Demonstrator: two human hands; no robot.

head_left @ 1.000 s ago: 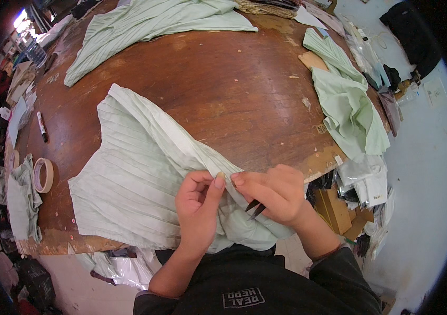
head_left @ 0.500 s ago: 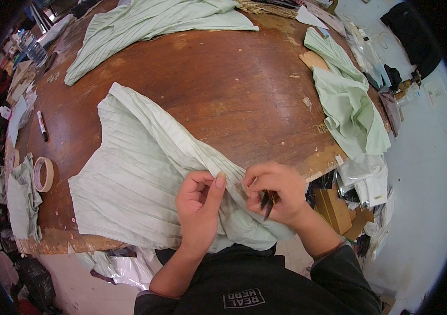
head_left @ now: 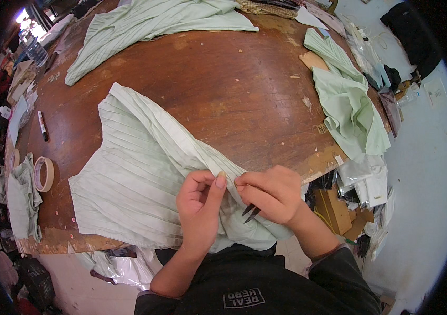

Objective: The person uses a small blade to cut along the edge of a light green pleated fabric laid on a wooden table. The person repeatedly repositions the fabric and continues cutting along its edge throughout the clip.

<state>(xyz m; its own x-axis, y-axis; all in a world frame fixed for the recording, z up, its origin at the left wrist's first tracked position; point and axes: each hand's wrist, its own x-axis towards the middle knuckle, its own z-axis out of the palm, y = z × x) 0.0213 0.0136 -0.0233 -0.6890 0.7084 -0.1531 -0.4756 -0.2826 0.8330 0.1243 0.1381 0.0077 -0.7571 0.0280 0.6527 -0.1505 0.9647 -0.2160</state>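
A pale green pleated garment (head_left: 129,173) lies spread over the near part of the table, its near end reaching my body. My left hand (head_left: 200,202) is closed, pinching a fold of this cloth between thumb and fingers. Just right of it, my right hand (head_left: 272,194) is closed, with thumb and forefinger pinched together at the cloth's edge. Dark pointed blades of thread snips (head_left: 251,212) stick out below its curled fingers; their handles are hidden in the palm. Whether a thread sits between the fingertips is too small to tell.
The brown wooden table (head_left: 223,94) bears another pale green garment (head_left: 165,21) at the far side and green cloth (head_left: 347,100) at the right. A tape roll (head_left: 43,174), marker (head_left: 42,126) and plastic bottle (head_left: 35,50) are on the left. A cardboard box (head_left: 334,212) is below the right edge.
My right hand has turned and moved slightly left, bringing its fingertips to the cloth edge. The snips' blades now point down-left. My left hand and the garment stay nearly the same.
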